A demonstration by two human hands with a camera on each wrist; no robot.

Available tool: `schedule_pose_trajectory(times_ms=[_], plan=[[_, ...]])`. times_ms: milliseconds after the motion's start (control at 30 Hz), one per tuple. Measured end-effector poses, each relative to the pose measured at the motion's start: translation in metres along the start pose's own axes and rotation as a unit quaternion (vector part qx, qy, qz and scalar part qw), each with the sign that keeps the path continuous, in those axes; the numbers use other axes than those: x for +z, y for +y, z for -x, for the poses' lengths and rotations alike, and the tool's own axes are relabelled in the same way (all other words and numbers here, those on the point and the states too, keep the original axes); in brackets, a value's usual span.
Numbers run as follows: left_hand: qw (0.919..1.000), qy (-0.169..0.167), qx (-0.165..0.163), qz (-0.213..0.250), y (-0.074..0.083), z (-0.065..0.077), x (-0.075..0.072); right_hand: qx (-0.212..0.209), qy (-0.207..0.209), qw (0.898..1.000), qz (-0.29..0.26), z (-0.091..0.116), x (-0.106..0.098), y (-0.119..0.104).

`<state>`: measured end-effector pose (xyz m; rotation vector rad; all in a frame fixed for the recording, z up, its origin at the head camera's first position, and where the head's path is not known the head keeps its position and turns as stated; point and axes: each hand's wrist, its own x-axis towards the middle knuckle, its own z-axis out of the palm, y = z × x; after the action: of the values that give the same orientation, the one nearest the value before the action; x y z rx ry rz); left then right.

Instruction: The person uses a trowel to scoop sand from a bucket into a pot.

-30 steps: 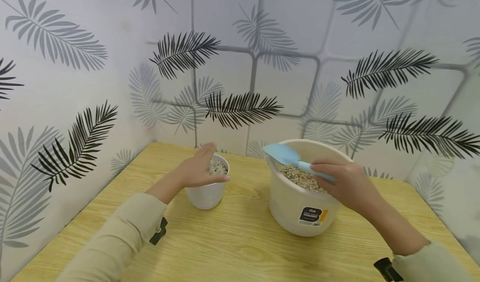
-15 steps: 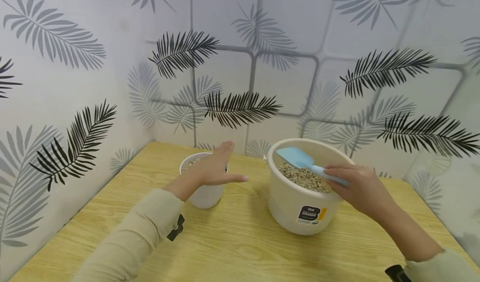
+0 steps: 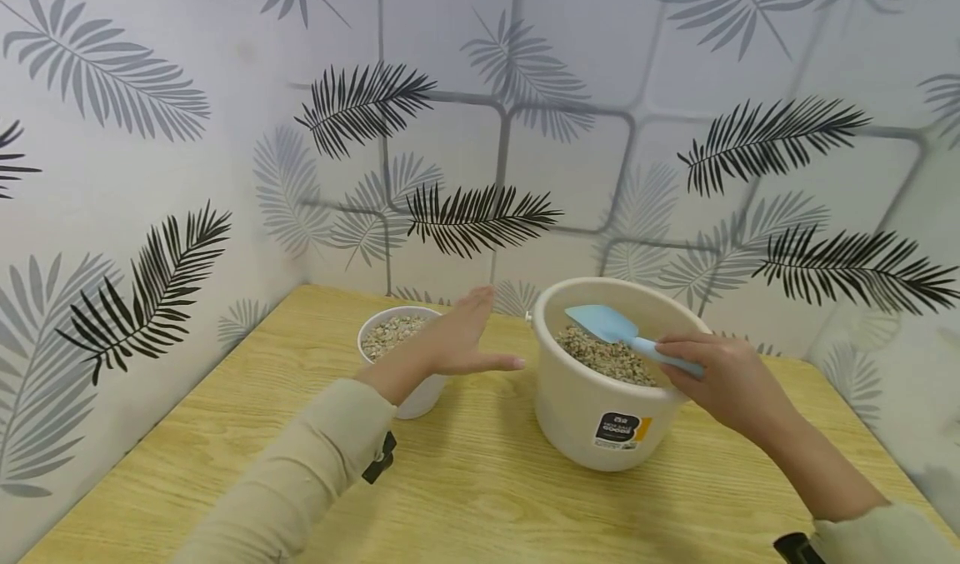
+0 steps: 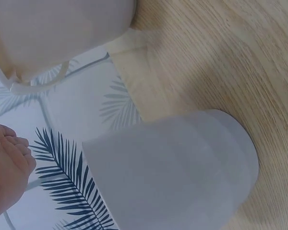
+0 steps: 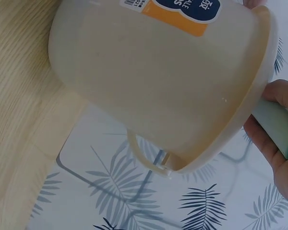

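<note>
My right hand (image 3: 731, 381) grips the handle of a light blue hand trowel (image 3: 603, 324). The trowel's blade lies inside a cream bucket (image 3: 573, 414), over coarse tan grit (image 3: 600, 360). In the right wrist view, curled fingers (image 5: 261, 139) hold the pale handle beside the bucket's rim. A smaller white pot (image 3: 423, 397), also filled with grit (image 3: 390, 333), stands to the left. In front of that pot's right side my left hand (image 3: 457, 339) hovers with fingers extended and thumb pointing right. It holds nothing. The left wrist view shows the hand (image 4: 9, 165) apart from the pot (image 4: 177, 167).
Both containers stand on a wood-grain table (image 3: 480, 497). A wall (image 3: 570, 172) with a leaf pattern rises behind it and on the left. The bucket's bail handle (image 5: 146, 155) hangs at its side in the right wrist view.
My left hand has moved right, from over the white pot toward the bucket. The trowel has shifted right and lower into the bucket, still gripped by my right hand.
</note>
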<state>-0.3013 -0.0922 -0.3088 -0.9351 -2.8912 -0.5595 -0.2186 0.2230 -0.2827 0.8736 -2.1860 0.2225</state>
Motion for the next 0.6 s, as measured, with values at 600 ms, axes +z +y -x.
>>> schedule_pose_trajectory(times_ms=[600], plan=[[0.9998,-0.011,-0.004,0.018,0.020,-0.013,0.011,0.057,-0.075,0.996,0.002,-0.004,0.006,0.019]])
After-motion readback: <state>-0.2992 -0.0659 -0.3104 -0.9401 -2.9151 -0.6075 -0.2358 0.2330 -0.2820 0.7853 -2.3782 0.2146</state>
